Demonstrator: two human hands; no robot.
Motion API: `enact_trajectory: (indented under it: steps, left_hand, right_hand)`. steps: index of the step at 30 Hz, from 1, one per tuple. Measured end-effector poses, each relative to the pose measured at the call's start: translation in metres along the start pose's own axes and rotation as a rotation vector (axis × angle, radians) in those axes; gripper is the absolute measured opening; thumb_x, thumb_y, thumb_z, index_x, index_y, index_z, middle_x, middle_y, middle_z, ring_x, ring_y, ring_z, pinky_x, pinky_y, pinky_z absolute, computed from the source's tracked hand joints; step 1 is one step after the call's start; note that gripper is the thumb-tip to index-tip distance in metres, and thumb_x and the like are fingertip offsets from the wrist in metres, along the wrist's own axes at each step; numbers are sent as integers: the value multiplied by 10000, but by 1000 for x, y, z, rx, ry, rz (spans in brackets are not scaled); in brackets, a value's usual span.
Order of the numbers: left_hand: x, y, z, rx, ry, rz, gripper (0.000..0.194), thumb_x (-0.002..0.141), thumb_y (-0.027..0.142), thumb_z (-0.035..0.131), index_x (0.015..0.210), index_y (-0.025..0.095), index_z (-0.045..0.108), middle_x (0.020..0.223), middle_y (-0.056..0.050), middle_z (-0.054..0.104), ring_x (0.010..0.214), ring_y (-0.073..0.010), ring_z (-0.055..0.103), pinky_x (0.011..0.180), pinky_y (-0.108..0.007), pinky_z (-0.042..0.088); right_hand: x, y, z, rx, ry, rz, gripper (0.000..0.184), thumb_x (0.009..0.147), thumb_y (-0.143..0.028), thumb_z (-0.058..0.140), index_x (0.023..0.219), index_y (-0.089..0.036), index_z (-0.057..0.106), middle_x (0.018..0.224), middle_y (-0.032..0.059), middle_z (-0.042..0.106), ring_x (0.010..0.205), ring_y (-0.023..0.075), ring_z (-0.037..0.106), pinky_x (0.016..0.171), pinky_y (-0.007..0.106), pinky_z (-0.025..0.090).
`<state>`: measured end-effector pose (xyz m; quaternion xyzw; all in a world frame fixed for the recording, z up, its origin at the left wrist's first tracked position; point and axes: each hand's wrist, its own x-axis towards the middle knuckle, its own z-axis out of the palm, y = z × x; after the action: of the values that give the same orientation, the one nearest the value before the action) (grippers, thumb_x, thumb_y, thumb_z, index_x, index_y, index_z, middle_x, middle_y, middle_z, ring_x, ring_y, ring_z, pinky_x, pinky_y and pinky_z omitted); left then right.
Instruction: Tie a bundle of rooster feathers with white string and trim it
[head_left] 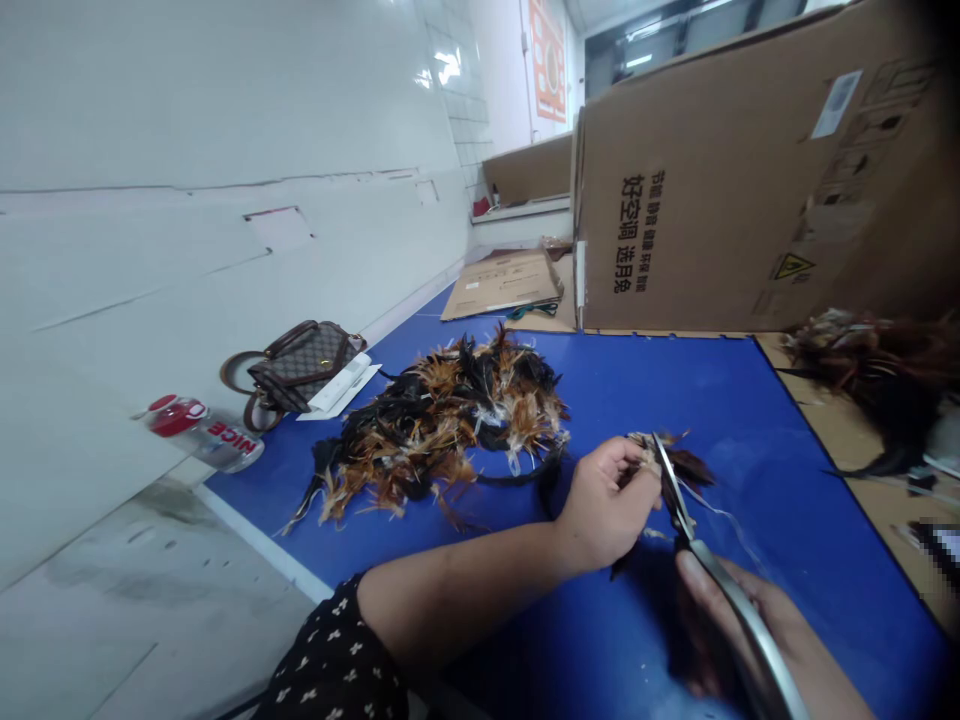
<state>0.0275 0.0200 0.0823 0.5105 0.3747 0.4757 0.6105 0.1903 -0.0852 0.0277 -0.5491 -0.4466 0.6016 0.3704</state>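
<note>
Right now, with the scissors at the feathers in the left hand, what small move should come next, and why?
Probably close the scissors. The blades sit against the small bunch of feathers pinched in the left hand, and the right hand already grips the handles. The large feather pile lies apart on the blue table.

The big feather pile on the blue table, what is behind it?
Behind the feather pile lie flat cardboard and an upright cardboard box, with a handbag on white papers to its left. What lies beneath the pile is covered.
</note>
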Motion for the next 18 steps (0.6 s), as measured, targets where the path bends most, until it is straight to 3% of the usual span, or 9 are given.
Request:
enact_trajectory:
  steps: [9,14,18]
  left_hand:
    - [1,-2,-3,-37,-26,-14,228,911,345,774,924,211,590,620,42,628,597,-114,563,687,-276,466]
    - [3,2,-5,-62,-14,-16,279,898,382,801,916,220,576,610,53,614,590,-110,557,687,-277,462]
    - [3,3,-8,-86,-6,-5,371,911,459,852,893,213,575,623,42,622,587,-104,567,682,-277,468]
  right_hand:
    - [-3,-3,3,-42,81,137,649,672,-889,816,616,-307,535,428,-8,521,389,262,576,479,407,516]
    - [0,8,-2,-62,76,140,587,669,-843,864,728,-317,611,413,-36,522,351,260,570,419,387,502]
    - [5,9,-3,-44,113,118,641,695,-894,849,841,-289,696,442,-39,550,339,248,582,376,370,523]
